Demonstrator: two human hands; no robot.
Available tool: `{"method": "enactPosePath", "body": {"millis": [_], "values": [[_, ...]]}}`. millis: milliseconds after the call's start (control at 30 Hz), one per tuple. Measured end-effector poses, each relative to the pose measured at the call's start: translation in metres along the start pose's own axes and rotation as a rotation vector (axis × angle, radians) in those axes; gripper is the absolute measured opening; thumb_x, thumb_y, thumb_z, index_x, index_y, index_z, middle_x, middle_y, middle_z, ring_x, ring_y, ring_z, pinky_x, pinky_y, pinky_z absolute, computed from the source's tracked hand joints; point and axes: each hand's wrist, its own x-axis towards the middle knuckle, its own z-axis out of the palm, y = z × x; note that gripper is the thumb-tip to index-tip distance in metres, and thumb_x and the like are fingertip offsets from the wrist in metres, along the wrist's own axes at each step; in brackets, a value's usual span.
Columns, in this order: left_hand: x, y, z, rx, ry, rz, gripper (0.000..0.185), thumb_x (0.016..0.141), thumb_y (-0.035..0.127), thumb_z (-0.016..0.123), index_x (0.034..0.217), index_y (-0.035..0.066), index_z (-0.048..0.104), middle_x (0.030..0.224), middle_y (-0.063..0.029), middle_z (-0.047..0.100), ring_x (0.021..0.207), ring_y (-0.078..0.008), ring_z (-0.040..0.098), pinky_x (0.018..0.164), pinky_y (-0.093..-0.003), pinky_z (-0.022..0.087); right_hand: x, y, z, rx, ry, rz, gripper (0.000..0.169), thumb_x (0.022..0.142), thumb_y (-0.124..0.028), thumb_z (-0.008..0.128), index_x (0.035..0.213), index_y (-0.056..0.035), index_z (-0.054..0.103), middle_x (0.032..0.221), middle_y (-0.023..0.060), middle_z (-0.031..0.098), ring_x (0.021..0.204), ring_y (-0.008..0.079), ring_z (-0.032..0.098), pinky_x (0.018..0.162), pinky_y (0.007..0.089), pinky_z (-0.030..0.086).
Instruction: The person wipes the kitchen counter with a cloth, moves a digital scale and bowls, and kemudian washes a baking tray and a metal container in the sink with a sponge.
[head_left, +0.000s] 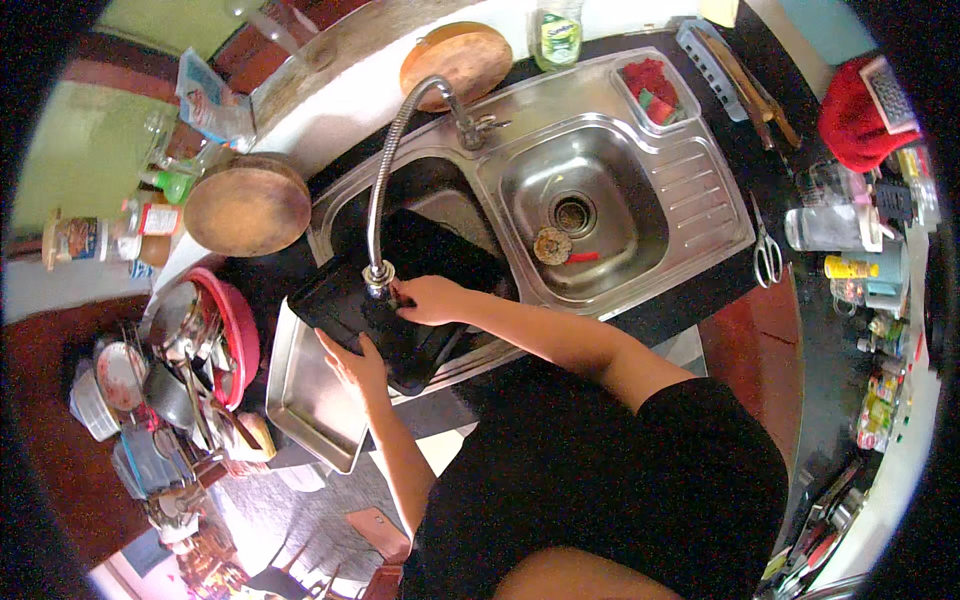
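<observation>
A black rectangular pan or tray (337, 300) lies tilted over the left basin of a stainless steel double sink. My left hand (356, 371) rests on its near left rim with the fingers spread. The curved metal faucet (384, 172) reaches over the tray, its spray head just above the surface. Beside that spray head, my right hand (431, 300) is curled over the tray; whether it holds something small under the fingers is hidden. A silver rectangular baking pan (319, 405) sits left of the black one, partly behind my left forearm.
The right basin (622, 225) holds a round scrubber (553, 246) and a red piece. Scissors (766, 259) lie right of the sink. A red tub (244, 337) with dishes stands left, below a round wooden board (247, 210). Dish soap (559, 37) and a sponge container (656, 90) are behind.
</observation>
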Motion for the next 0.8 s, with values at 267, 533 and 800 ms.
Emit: {"method": "enactPosePath", "body": {"millis": [267,533,800], "values": [[-0.006,0.021,0.003,0.136,0.161,0.266,0.063,0.077,0.016,0.057,0.135,0.007,0.034,0.134,-0.0250,0.032,0.122,-0.0415,0.035,0.102,-0.0458,0.030,-0.033,0.094,-0.174,0.019,0.901,0.441,0.031,0.084,-0.032,0.051,0.083,-0.0035,0.062,0.085,0.0198,0.063,0.082,0.0370,0.061,0.071,0.0462,0.047],[0.012,0.066,0.030,-0.423,-0.275,0.096,0.053,0.077,0.012,0.067,0.123,0.003,0.043,0.090,-0.0078,0.061,0.075,-0.0143,0.059,0.069,-0.0273,0.049,0.028,0.133,-0.175,0.295,0.556,0.410,0.033,0.081,-0.035,0.059,0.092,-0.0046,0.065,0.077,0.0085,0.065,0.064,0.0191,0.060,0.060,0.0299,0.047],[0.046,0.023,0.092,-1.634,-0.562,-0.861,0.028,0.091,0.017,0.040,0.114,0.003,0.049,0.108,-0.0234,0.056,0.096,-0.0358,0.055,0.089,-0.0499,0.044,-0.021,0.123,-0.157,0.728,0.535,0.408,0.027,0.085,-0.027,0.058,0.096,-0.0030,0.064,0.082,0.0047,0.065,0.067,0.0104,0.060,0.060,0.0233,0.047]]}}
